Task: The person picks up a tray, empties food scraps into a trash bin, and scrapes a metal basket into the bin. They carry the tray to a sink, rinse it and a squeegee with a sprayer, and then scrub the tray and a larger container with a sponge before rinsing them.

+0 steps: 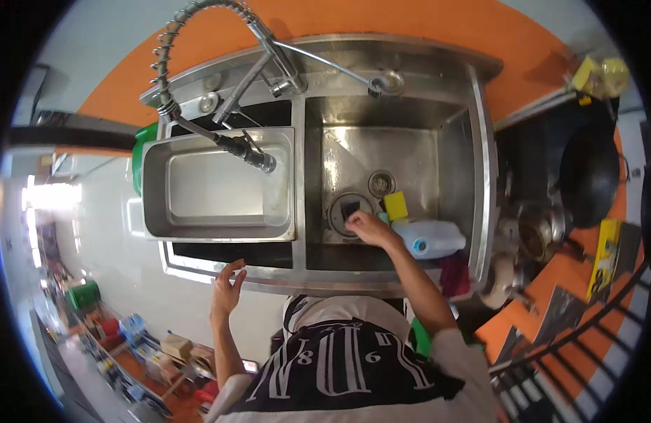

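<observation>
My right hand [368, 228] reaches down into the right sink basin [452, 155], fingers resting on the round drain strainer [339, 211], which has a dark piece in its middle. Whether the fingers grip it I cannot tell. A yellow sponge [395, 205] and a white plastic jug with a blue cap [431, 240] lie beside that hand. My left hand [227, 285] hovers open at the sink's front edge [269, 282], holding nothing.
A steel tub [220, 225] sits in the left basin under the spring faucet head [251, 155]. A second small drain [381, 183] lies farther back. A black wok [588, 180], a kettle [540, 233] and yellow items stand on the right counter. A dark red cloth [454, 273] lies by the jug.
</observation>
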The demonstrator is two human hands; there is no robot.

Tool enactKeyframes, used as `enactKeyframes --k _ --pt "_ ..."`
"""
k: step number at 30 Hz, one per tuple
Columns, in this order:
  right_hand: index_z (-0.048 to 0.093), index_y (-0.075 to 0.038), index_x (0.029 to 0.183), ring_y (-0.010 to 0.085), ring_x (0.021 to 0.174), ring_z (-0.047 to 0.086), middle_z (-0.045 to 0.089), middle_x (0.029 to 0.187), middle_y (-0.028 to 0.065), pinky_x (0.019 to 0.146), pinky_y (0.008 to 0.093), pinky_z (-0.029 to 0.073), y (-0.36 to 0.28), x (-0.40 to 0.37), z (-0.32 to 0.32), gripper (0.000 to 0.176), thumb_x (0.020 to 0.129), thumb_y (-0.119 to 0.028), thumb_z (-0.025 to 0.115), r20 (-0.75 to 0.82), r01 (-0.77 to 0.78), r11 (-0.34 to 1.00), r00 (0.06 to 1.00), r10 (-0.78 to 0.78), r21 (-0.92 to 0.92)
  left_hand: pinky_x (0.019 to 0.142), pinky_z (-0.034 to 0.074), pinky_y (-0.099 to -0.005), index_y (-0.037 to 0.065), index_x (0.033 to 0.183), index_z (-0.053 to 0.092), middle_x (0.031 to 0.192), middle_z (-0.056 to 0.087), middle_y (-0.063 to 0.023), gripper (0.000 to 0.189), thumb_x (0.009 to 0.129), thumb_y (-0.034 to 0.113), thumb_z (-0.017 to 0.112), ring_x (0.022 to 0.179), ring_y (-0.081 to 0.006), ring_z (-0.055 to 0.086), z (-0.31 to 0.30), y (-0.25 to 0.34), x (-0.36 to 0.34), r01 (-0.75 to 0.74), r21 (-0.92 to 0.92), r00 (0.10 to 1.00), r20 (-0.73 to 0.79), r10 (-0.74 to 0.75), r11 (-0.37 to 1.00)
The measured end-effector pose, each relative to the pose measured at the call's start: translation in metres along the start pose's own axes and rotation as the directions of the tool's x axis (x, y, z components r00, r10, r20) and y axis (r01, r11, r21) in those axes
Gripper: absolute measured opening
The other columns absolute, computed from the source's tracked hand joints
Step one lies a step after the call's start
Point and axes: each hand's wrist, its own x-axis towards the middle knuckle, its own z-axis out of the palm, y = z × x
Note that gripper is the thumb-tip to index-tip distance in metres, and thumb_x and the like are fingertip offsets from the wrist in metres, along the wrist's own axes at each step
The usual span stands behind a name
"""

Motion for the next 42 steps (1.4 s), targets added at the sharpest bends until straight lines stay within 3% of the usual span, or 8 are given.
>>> enactKeyframes --k 4,7,11,17,22,26,32,42 --pt "0.052 0.010 0.132 0.0411 0.127 0.055 0.058 0.135 0.0251 0.106 0.0473 0.043 0.092 0.128 0.095 0.077 0.094 -0.056 0.059 -0.390 -0.490 0.839 0.838 0.381 -0.235 0.095 0.052 -0.0424 0.003 0.120 0.066 0.115 0.072 -0.0159 0.025 0.096 0.006 0.064 0.111 -0.0321 0.068 -0.039 -0.043 -0.007 -0.210 0.088 0.976 -0.031 0.214 0.974" --pt "0.045 0.004 0.141 0.0415 0.134 0.049 0.054 0.141 0.0234 0.109 0.0521 0.038 0.073 0.139 0.108 0.079 0.093 -0.058 0.057 -0.333 -0.773 0.608 0.533 0.777 0.181 0.094 0.052 -0.0407 0.001 0.113 0.068 0.112 0.073 -0.0174 0.019 0.095 0.003 0.063 0.106 -0.0334 0.070 -0.070 -0.073 -0.025 -0.189 0.062 0.982 -0.011 0.190 0.980" --pt "0.041 0.005 0.143 0.0431 0.127 0.055 0.053 0.142 0.0267 0.104 0.0520 0.048 0.104 0.152 0.136 0.088 0.087 -0.057 0.068 -0.339 -0.810 0.520 0.425 0.839 0.271 0.092 0.053 -0.0399 -0.001 0.109 0.069 0.109 0.073 -0.0161 0.016 0.095 0.003 0.064 0.104 -0.0316 0.070 -0.090 -0.098 -0.036 -0.095 0.085 0.993 0.073 0.089 0.992" --pt "0.035 0.001 0.151 0.0394 0.130 0.054 0.049 0.147 0.0242 0.104 0.0536 0.047 0.131 0.147 0.154 0.098 0.082 -0.057 0.073 -0.398 -0.661 0.565 0.406 0.823 0.494 0.095 0.052 -0.0412 0.001 0.116 0.068 0.112 0.072 -0.0163 0.023 0.094 0.002 0.063 0.108 -0.0331 0.069 -0.101 -0.069 -0.001 -0.129 0.079 0.962 0.252 0.105 0.988" --pt "0.046 -0.002 0.146 0.0360 0.119 0.063 0.054 0.141 0.0255 0.090 0.0489 0.055 0.120 0.155 0.157 0.088 0.085 -0.059 0.072 -0.630 -0.788 0.612 0.438 0.641 0.075 0.096 0.051 -0.0415 -0.002 0.117 0.067 0.113 0.072 -0.0185 0.024 0.094 -0.001 0.060 0.108 -0.0332 0.068 -0.108 -0.046 0.038 -0.206 0.085 0.935 0.313 0.170 0.975" --pt "0.070 0.003 0.104 0.0351 0.105 0.069 0.069 0.112 0.0241 0.086 0.0478 0.056 0.156 0.182 0.166 0.061 0.085 -0.055 0.075 -0.564 -0.773 0.624 0.466 0.681 0.115 0.095 0.052 -0.0417 -0.002 0.118 0.066 0.111 0.072 -0.0175 0.025 0.094 -0.001 0.061 0.107 -0.0330 0.069 -0.117 -0.031 0.045 -0.203 0.113 0.949 0.268 0.167 0.973" --pt "0.067 0.005 0.095 0.0358 0.097 0.070 0.069 0.104 0.0257 0.080 0.0469 0.057 0.118 0.145 0.120 0.049 0.083 -0.040 0.083 -0.388 -0.627 0.672 0.550 0.740 0.394 0.095 0.051 -0.0416 -0.001 0.118 0.067 0.112 0.072 -0.0169 0.023 0.096 0.002 0.061 0.108 -0.0325 0.068 -0.105 -0.017 0.049 -0.156 0.147 0.956 0.273 0.112 0.977" --pt "0.056 0.009 0.119 0.0419 0.106 0.066 0.066 0.114 0.0289 0.084 0.0469 0.056 0.144 0.142 0.127 0.060 0.080 -0.028 0.084 -0.171 -0.530 0.819 0.806 0.567 0.219 0.095 0.051 -0.0417 0.000 0.119 0.066 0.114 0.072 -0.0161 0.024 0.097 0.005 0.061 0.109 -0.0323 0.068 -0.090 -0.001 0.056 -0.104 0.175 0.954 0.296 0.049 0.979"
